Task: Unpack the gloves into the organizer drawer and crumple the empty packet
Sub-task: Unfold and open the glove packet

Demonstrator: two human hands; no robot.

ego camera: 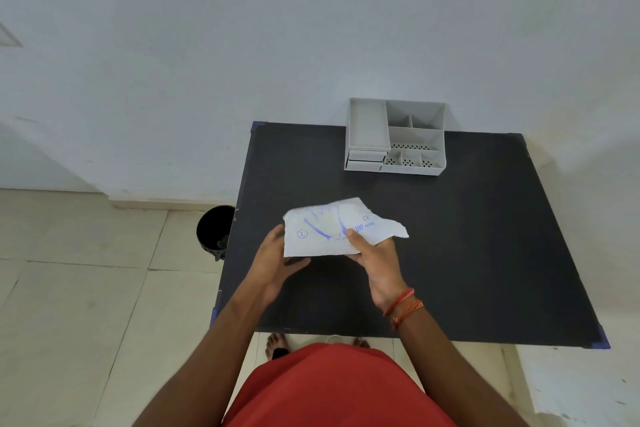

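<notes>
Right hand (372,255) pinched the glove packet (329,232), thumb on top, fingers underneath. Left hand (273,263) was open, fingers relaxed at its left edge. Packet was over the black table (467,236), with the organizer (396,137) well apart at the far edge.

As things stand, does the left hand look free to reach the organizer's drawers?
Probably yes: left hand only touches the packet, and bare table lies before the closed drawers.
</notes>
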